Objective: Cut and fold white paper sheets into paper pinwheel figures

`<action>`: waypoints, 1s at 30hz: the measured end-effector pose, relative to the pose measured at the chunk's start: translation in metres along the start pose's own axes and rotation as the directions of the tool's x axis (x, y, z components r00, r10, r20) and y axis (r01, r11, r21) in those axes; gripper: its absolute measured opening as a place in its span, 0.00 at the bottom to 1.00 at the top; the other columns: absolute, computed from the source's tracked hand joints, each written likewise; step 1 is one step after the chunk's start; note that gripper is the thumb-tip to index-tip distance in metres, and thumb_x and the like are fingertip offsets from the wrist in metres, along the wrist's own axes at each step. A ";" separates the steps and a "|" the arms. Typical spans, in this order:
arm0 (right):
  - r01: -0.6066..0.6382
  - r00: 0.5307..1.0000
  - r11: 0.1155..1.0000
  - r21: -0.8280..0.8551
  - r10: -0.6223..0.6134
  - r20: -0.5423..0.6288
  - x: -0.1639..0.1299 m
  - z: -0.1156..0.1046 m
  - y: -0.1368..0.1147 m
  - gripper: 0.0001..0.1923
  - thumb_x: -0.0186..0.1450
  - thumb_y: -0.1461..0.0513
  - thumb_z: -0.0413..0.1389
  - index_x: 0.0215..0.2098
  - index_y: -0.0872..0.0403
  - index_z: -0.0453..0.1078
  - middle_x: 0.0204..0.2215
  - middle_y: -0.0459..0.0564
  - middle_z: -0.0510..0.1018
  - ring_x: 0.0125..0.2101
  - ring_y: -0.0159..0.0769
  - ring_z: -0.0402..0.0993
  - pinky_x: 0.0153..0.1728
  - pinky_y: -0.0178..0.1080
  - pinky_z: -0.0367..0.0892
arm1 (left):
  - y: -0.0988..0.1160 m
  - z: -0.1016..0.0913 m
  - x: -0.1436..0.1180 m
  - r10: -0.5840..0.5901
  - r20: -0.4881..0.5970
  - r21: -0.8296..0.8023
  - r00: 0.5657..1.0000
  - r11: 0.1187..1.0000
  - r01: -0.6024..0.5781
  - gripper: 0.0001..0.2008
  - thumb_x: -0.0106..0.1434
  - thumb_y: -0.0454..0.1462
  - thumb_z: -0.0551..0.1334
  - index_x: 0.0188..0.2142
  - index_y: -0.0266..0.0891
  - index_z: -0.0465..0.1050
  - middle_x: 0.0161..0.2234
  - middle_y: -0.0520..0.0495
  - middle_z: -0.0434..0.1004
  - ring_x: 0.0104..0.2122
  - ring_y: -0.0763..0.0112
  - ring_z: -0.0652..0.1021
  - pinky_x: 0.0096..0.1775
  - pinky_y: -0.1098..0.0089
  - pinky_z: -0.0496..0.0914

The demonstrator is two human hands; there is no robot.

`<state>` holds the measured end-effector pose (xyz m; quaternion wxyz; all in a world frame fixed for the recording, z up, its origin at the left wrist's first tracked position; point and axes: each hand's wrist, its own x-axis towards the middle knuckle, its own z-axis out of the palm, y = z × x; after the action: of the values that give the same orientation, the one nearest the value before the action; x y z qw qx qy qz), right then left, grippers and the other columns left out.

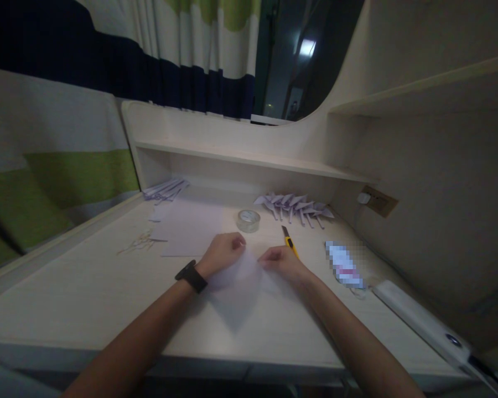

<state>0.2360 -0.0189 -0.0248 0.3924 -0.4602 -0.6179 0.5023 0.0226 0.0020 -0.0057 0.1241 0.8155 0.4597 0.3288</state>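
Note:
A white sheet of paper (pixel 236 293) is held just above the desk, one corner pointing towards me. My left hand (pixel 222 254), with a black watch on its wrist, pinches the sheet's upper left edge. On the other side, the fingers of my right hand (pixel 283 262) close on the sheet's right edge. Beyond the hands lies a roll of clear tape (pixel 248 221). A yellow utility knife (pixel 289 242) rests just past my right hand, its lower end hidden by it.
Flat paper sheets (pixel 191 224) and thin twisted strands (pixel 141 242) lie left. Rolled paper sticks (pixel 166 189) fill the back left corner; several paper pinwheels (pixel 294 208) stand back right. Rightward are a blurred phone (pixel 344 265), a long white device (pixel 423 320) and a wall socket (pixel 377 201).

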 end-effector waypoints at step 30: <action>0.192 0.978 0.977 -0.097 -0.199 -0.066 0.002 0.004 -0.002 0.10 0.48 0.57 0.66 0.25 0.55 0.77 0.28 0.52 0.80 0.29 0.38 0.75 0.35 0.41 0.68 | 0.005 -0.007 0.003 -0.207 -0.112 -0.127 0.972 0.973 0.193 0.12 0.57 0.43 0.59 0.37 0.40 0.73 0.22 0.50 0.75 0.23 0.69 0.74 0.30 0.70 0.66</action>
<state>0.2311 -0.0178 -0.0238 0.4417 -0.4331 -0.6671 0.4151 0.0223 0.0005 0.0037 0.1744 0.7343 0.5269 0.3908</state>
